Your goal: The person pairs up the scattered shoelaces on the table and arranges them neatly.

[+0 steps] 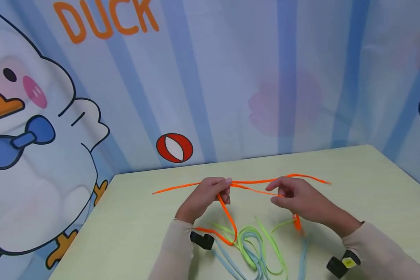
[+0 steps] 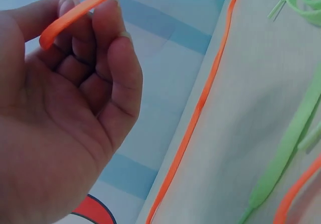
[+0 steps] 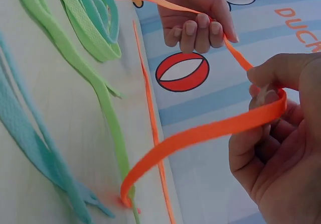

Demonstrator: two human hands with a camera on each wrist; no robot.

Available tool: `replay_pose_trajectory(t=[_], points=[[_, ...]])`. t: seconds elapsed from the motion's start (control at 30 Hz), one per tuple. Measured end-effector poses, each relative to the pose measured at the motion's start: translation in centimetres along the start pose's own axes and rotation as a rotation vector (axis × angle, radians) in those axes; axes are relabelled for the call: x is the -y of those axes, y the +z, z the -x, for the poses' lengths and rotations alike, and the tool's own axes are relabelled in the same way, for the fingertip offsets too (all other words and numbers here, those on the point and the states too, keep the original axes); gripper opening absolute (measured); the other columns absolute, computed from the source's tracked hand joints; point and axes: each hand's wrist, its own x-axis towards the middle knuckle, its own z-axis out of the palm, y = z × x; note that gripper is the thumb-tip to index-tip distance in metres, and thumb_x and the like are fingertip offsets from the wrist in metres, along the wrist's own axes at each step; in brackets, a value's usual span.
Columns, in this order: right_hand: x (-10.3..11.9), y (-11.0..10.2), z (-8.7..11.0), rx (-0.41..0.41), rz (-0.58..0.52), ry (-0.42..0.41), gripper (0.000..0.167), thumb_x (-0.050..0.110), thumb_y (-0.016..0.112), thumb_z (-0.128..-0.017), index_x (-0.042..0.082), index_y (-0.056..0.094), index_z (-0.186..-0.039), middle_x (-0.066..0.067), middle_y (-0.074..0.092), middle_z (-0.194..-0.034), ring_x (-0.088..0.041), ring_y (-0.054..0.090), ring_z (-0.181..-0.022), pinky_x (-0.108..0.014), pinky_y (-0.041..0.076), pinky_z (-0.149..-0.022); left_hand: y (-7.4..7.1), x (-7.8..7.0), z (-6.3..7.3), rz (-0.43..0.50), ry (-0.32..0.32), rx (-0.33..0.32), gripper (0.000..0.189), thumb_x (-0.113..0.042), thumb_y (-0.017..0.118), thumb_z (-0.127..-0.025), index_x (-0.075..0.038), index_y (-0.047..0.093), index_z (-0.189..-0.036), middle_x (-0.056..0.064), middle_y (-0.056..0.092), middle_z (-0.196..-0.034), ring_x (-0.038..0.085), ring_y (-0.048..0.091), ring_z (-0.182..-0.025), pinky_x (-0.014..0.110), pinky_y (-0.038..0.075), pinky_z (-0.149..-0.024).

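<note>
An orange shoelace [image 3: 210,130] runs between the two hands. My left hand [image 1: 208,194] pinches it between thumb and fingers, and a loop of it hangs below toward the table. At the right, my right hand [image 1: 304,198] grips the same lace between thumb and curled fingers; its other part drops below that hand to the tabletop. Behind both hands a second orange shoelace [image 1: 255,181] lies stretched out across the table, partly hidden by them. Light green shoelaces [image 1: 274,247] and pale blue shoelaces [image 1: 303,256] lie looped below and between the hands.
The pale yellow table [image 1: 367,182] ends at the back against a printed blue-striped curtain [image 1: 224,77] with a duck picture and a red ball. Black wrist cameras [image 1: 204,241] sit on both sleeves.
</note>
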Motion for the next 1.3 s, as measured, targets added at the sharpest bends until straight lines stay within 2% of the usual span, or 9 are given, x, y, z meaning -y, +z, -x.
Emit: replay_pose_trajectory(t=[0.13, 0.27, 0.5, 0.77, 1.13, 1.3], points=[[0.2, -0.5, 0.1, 0.009, 0.025, 0.002, 0.015, 0.027, 0.067, -0.098, 0.015, 0.067, -0.107, -0.005, 0.055, -0.070, -0.017, 0.053, -0.053, -0.030, 0.045, -0.053, -0.6, 0.0, 0.3, 0.005, -0.005, 0.002, 0.044, -0.042, 0.058, -0.101, -0.002, 0.059, -0.082, 0.009, 0.058, -0.075, 0.052, 0.060, -0.092, 0.039, 0.051, -0.090], [0.2, -0.8, 0.2, 0.007, 0.026, -0.001, 0.015, 0.028, 0.065, -0.099, 0.014, 0.068, -0.103, -0.004, 0.055, -0.068, -0.019, 0.054, -0.055, -0.030, 0.046, -0.053, -1.4, 0.3, 0.5, 0.006, 0.008, 0.019, 0.044, -0.041, 0.059, -0.101, -0.002, 0.058, -0.081, 0.011, 0.058, -0.076, 0.050, 0.060, -0.093, 0.039, 0.051, -0.091], [-0.1, -1.2, 0.3, -0.013, -0.023, 0.015, 0.018, 0.028, 0.065, -0.099, 0.011, 0.065, -0.097, -0.006, 0.053, -0.068, -0.021, 0.054, -0.057, -0.031, 0.045, -0.052, -2.7, 1.3, 0.8, 0.047, 0.039, 0.073, 0.038, -0.030, 0.055, -0.104, 0.001, 0.057, -0.083, 0.012, 0.057, -0.080, 0.050, 0.057, -0.092, 0.042, 0.050, -0.092], [-0.2, -1.5, 0.1, -0.016, -0.064, 0.028, 0.022, 0.028, 0.063, -0.100, 0.008, 0.061, -0.094, -0.009, 0.053, -0.069, -0.027, 0.051, -0.057, -0.033, 0.041, -0.049, -4.0, 1.8, 1.5, 0.050, 0.029, 0.011, 0.034, -0.032, 0.058, -0.103, -0.001, 0.068, -0.097, 0.012, 0.061, -0.082, 0.031, 0.063, -0.087, 0.042, 0.050, -0.093], [-0.6, -2.0, 0.1, -0.019, -0.114, 0.002, 0.019, 0.023, 0.060, -0.102, 0.006, 0.063, -0.097, -0.010, 0.053, -0.070, -0.027, 0.054, -0.060, -0.034, 0.047, -0.056, -5.2, 2.0, 2.2, 0.081, -0.021, -0.051, 0.035, -0.034, 0.061, -0.101, 0.000, 0.065, -0.099, 0.012, 0.059, -0.084, 0.032, 0.062, -0.088, 0.039, 0.051, -0.089], [-0.7, -2.4, 0.3, -0.041, -0.121, 0.014, 0.022, 0.026, 0.063, -0.101, 0.006, 0.062, -0.093, -0.010, 0.052, -0.068, -0.026, 0.054, -0.059, -0.034, 0.044, -0.054, -5.6, 2.5, 2.4, 0.093, -0.032, -0.063, 0.032, -0.031, 0.058, -0.102, 0.000, 0.064, -0.100, 0.012, 0.059, -0.084, 0.030, 0.061, -0.086, 0.037, 0.053, -0.086]])
